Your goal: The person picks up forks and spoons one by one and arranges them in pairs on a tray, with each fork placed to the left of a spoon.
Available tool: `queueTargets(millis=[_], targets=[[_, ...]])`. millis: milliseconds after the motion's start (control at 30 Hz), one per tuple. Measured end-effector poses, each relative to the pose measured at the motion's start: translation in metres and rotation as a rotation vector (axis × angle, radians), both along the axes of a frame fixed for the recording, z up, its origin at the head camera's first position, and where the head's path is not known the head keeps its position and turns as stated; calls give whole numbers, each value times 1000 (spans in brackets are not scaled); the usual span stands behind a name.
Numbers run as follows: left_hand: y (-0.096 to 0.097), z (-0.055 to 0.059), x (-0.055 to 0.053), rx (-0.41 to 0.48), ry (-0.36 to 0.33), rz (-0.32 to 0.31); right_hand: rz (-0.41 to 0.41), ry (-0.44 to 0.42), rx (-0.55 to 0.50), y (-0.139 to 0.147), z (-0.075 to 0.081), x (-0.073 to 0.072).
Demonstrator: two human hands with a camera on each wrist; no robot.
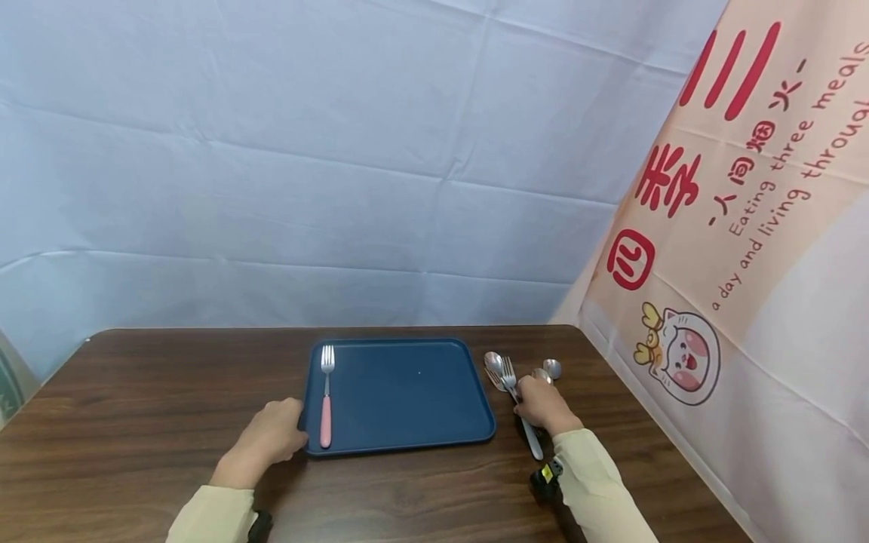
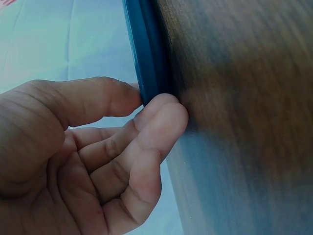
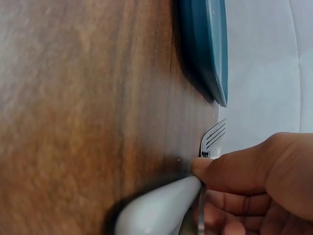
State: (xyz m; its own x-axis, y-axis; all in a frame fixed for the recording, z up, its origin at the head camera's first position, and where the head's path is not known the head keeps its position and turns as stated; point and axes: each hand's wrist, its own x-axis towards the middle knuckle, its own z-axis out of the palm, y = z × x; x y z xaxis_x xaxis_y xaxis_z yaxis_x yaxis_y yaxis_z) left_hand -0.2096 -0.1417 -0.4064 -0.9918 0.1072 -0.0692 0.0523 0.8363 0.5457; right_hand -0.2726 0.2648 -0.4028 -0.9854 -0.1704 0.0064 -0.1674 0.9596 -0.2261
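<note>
A dark blue tray (image 1: 407,400) lies on the table with a pink-handled fork (image 1: 326,411) near its left side. My left hand (image 1: 271,430) is at the tray's left edge; in the left wrist view its thumb and fingers pinch the rim (image 2: 151,54). Right of the tray, my right hand (image 1: 541,403) pinches a fork (image 1: 509,373) with a pale handle (image 3: 159,208) around its neck. The tines (image 3: 215,134) show beyond the thumb. Beside that fork lie a spoon (image 1: 493,363) and another fork (image 1: 495,379), partly covered. My fingers hide some of the cutlery.
Two more spoon bowls, one at the far right (image 1: 552,369), show just behind my right hand. The brown wooden table (image 1: 149,392) ends against a pale cloth (image 1: 271,188) at the back. A printed cloth (image 1: 747,226) hangs along the right side.
</note>
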Motion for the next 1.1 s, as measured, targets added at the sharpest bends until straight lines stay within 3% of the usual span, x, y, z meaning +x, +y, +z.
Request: queueTargets(millis=[333, 600, 867, 1100], targets=[[0, 1, 0, 0, 5, -1, -7, 9, -96, -1, 0, 0], [-1, 0, 0, -2, 6, -4, -4, 2, -112, -1, 1, -1], [0, -1, 0, -5, 4, -3, 25, 52, -143, 2, 7, 0], [0, -1, 0, -11, 2, 1, 0, 39, -182, -3, 12, 1]])
